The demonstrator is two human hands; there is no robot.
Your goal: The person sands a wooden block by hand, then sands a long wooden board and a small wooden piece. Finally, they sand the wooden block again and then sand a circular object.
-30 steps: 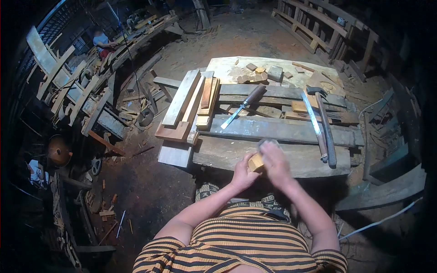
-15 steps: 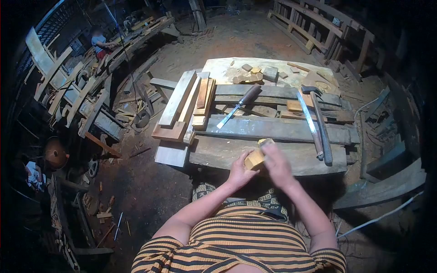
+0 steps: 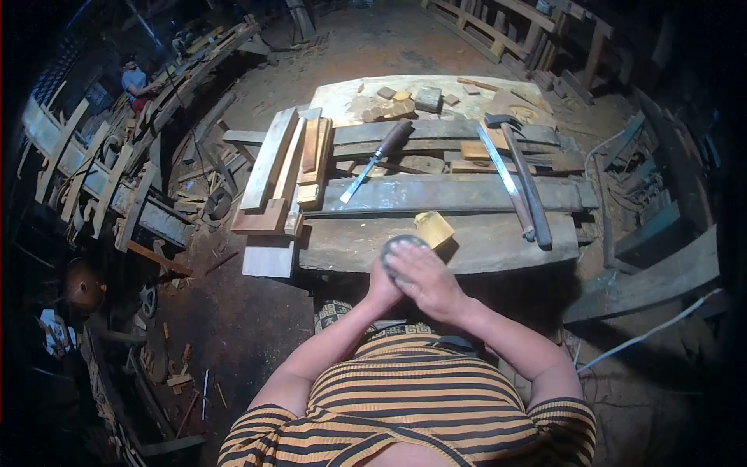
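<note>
Right hand (image 3: 428,278), fingers fairly straight, over dark rounded pad (image 3: 404,239), left hand (image 3: 381,287) beneath, can't tell either grip, wooden block (image 3: 435,229) nearby.

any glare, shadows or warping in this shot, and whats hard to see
Head view: whitish sheen on the plank; the block throws a dark shadow to its lower right; corners fall to near black; the right-hand board looks bowed, perhaps by the wide lens; the distant person is small and lacks detail.
</note>
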